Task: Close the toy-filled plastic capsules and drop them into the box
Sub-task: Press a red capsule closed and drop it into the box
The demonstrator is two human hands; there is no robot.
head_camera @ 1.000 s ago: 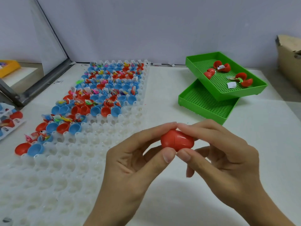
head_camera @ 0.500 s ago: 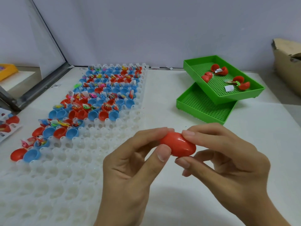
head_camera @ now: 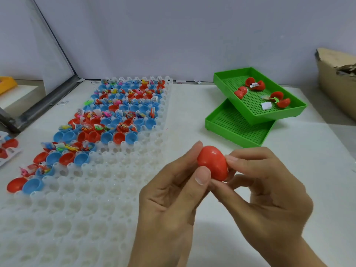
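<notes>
A closed red capsule [head_camera: 212, 162] is held above the white table between both hands. My left hand [head_camera: 169, 205] pinches its left end with thumb and forefinger. My right hand [head_camera: 269, 193] pinches its right end from the other side. To the left lies a white dimpled tray [head_camera: 92, 199] whose far half holds several open red and blue capsules [head_camera: 119, 120] with small toys in them. A cardboard box [head_camera: 337, 81] stands at the far right edge, only partly in view.
Two stacked green perforated trays [head_camera: 238, 128] sit at the back right; the upper one holds a few open red capsule halves [head_camera: 279, 99] and paper slips. More red capsules [head_camera: 8, 147] lie at the left edge beside a metal frame [head_camera: 44, 105].
The capsule has turned in my fingers, from lying sideways to standing more on end. Both hands keep their pinch, shifting slightly on it.
</notes>
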